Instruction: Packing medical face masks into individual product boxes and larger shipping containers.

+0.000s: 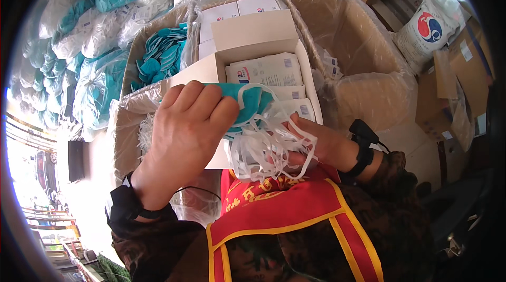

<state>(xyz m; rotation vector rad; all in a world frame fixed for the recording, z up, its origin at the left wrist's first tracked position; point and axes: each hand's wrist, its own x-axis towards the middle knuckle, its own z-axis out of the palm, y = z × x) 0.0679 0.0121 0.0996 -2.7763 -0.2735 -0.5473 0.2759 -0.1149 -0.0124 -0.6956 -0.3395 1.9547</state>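
My left hand (192, 121) is closed over a small stack of teal face masks (246, 101), with the fingers folded on its upper edge. From the masks hangs a tangle of white ear loops (266, 150). My right hand (324, 145) is at the other side of this tangle, its fingers curled around the loops and partly hidden by them. Just beyond both hands stands an open white carton (311, 79), its flaps up. Inside it lie several white printed packets (266, 71).
A plastic-lined bin of loose teal masks (163, 52) is at the left. To the right stands a lined carton (350, 23) with a few packets. Bagged masks (100, 87) pile up at far left. A white sack (427, 31) and cardboard boxes (464, 60) stand at far right.
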